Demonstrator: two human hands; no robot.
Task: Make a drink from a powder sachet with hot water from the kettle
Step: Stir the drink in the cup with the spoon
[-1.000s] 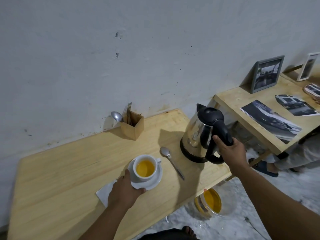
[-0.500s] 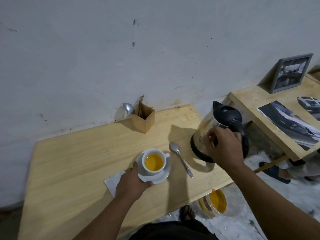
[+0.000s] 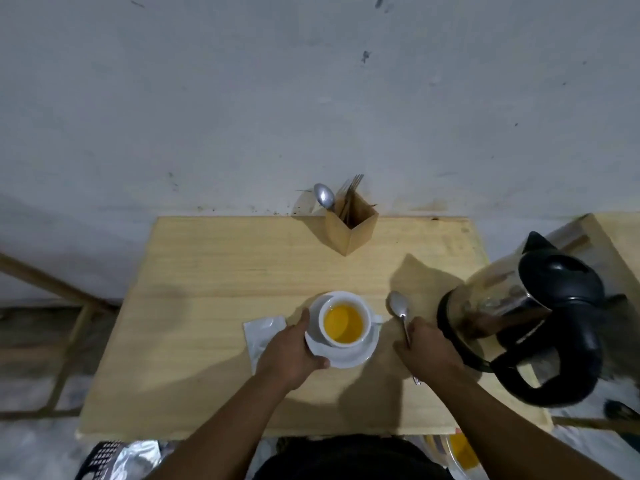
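A white cup (image 3: pixel 343 321) of yellow-orange drink stands on a white saucer (image 3: pixel 360 356) on the wooden table (image 3: pixel 207 306). My left hand (image 3: pixel 290 351) grips the saucer's left rim. A metal spoon (image 3: pixel 399 308) lies just right of the cup, and my right hand (image 3: pixel 427 351) lies over its handle with the fingers closing on it. The steel kettle (image 3: pixel 519 317) with black lid and handle stands at the table's right edge, apart from my hand. An opened white sachet (image 3: pixel 261 332) lies flat, partly under my left hand.
A wooden cutlery holder (image 3: pixel 351 225) with a spoon and forks stands at the back by the wall. A second wooden table (image 3: pixel 620 237) adjoins on the right. A yellow-filled container (image 3: pixel 460 452) sits on the floor below.
My right hand has let go of the kettle and dropped onto the spoon's handle. The view has swung left and down. My left hand still holds the saucer.
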